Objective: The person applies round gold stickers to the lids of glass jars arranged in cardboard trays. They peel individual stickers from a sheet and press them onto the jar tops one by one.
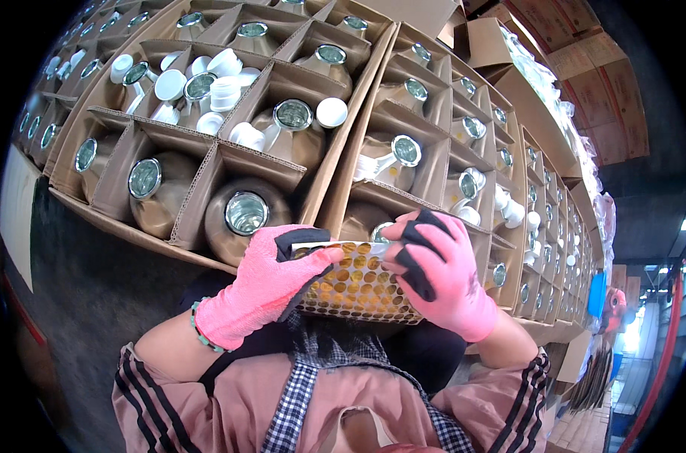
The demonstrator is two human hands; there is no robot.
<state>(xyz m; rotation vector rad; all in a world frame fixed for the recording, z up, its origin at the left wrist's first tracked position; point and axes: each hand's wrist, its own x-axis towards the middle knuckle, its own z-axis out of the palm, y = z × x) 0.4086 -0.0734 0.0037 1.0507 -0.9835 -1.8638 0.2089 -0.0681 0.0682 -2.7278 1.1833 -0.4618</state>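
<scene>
From my end: left hand (271, 272), pink-gloved, pinches sheet of gold dots (358, 283) at upper left. Sheet lies between hands, long axis crosswise. Right hand (437, 268) bends over upper right edge; pinch, I can't tell. Neither hand clearly nearer.

No wording or number can be read for certain. On the stacked brown cartons (607, 94), well beyond the hands and to their right, faint printed marks are too small and blurred to make out. The gold-dotted sheet (358, 283) between the left hand (264, 275) and right hand (449, 275) shows no legible lettering.
</scene>
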